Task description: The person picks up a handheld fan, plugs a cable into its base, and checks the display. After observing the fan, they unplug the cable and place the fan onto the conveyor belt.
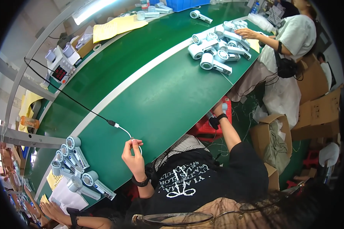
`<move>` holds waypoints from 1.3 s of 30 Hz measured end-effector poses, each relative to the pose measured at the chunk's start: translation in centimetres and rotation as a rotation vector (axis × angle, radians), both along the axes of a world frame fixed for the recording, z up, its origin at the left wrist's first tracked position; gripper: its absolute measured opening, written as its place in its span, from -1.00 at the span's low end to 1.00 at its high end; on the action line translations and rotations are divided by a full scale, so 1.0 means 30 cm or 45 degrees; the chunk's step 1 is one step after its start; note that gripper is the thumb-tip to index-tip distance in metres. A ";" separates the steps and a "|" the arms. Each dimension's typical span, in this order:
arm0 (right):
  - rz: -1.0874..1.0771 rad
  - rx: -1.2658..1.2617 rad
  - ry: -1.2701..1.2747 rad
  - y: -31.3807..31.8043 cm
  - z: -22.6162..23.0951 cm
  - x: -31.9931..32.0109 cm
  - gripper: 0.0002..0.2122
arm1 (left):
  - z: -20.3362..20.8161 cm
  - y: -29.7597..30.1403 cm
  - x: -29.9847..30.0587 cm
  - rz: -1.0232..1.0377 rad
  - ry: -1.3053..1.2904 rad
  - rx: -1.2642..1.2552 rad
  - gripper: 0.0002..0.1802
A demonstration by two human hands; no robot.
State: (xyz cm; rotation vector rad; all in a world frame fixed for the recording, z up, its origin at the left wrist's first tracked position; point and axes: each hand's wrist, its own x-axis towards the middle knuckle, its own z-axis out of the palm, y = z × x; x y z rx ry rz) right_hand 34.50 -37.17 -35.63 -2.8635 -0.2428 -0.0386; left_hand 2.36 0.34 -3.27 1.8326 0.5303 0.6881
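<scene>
My left hand is raised over the near edge of the green table, thumb and fingers pinching a thin white cable. The cable joins a black cord that runs up to the far left. Low at my right side, beyond the table edge, my right hand is closed around a pale blue handheld fan above a red stool. Its fingertips are partly hidden. A group of pale blue handheld fans lies to the left of my left hand.
A larger pile of fans lies at the far right, where a co-worker's hand touches it. Another person's hand rests at the lower left. A power supply stands behind the table; open cardboard boxes are on my right.
</scene>
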 end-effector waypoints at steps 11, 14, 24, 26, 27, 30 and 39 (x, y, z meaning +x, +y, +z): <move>-0.059 -0.477 -0.087 0.067 0.051 -0.038 -0.55 | 0.010 0.007 -0.025 0.068 -0.007 0.028 -0.77; -0.135 -0.524 -0.070 -0.009 -0.037 0.013 -0.58 | 0.020 0.006 -0.015 0.002 -0.021 -0.025 -0.78; -0.339 0.922 -1.325 0.235 1.021 -0.224 -0.85 | 0.044 0.068 -0.209 0.556 -0.147 -0.033 -0.84; 0.093 1.169 -1.148 0.523 1.254 -0.377 -0.86 | 0.073 0.082 -0.247 0.883 -0.052 0.482 -0.86; 0.370 1.264 -0.923 0.680 1.318 -0.453 -0.85 | 0.074 0.083 -0.274 1.058 0.022 0.749 -0.87; 1.553 1.054 0.012 1.150 1.414 -0.649 -0.80 | 0.035 0.101 -0.387 1.196 0.130 0.764 -0.88; 1.523 0.883 -0.124 2.031 1.019 -0.936 -0.40 | 0.023 0.123 -0.421 1.183 0.104 0.759 -0.88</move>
